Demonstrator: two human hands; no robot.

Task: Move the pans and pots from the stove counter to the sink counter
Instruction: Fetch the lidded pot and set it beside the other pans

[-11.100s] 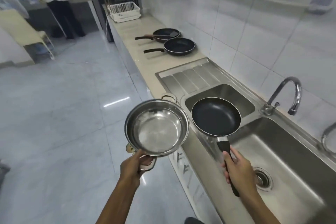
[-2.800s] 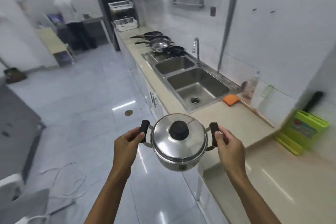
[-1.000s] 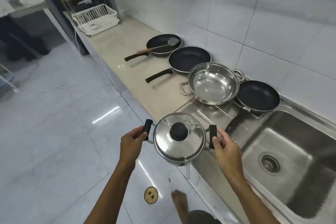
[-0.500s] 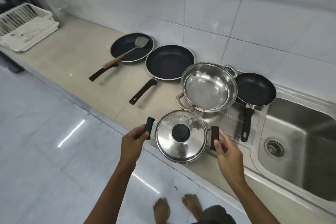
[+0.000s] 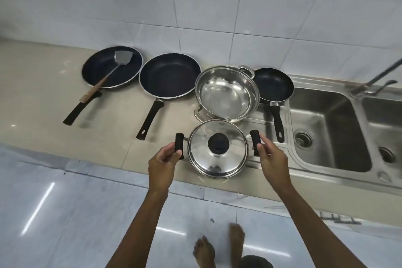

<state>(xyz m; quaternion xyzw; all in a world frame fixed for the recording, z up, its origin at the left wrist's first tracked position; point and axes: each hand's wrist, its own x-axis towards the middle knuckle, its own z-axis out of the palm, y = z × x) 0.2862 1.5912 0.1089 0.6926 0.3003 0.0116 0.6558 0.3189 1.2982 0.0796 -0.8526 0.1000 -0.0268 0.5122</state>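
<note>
A lidded steel pot (image 5: 217, 148) with two black side handles sits at the front edge of the counter (image 5: 43, 104). My left hand (image 5: 164, 159) grips its left handle and my right hand (image 5: 269, 159) grips its right handle. Whether the pot rests on the counter or hangs just above it I cannot tell. Behind it stands an open steel pan (image 5: 227, 92), partly on the sink's draining board. A small black frying pan (image 5: 273, 85) lies right of that pan. Two larger black frying pans (image 5: 169, 76) (image 5: 102, 72) lie to the left.
A metal spatula (image 5: 108, 76) with a wooden handle rests in the far-left pan. The double sink (image 5: 326, 128) and its tap (image 5: 374, 80) are at the right. The tiled wall runs behind the counter. My bare feet stand on the glossy floor below.
The pot has come forward over the counter's front edge, in front of the steel pan. The view now faces the counter squarely.
</note>
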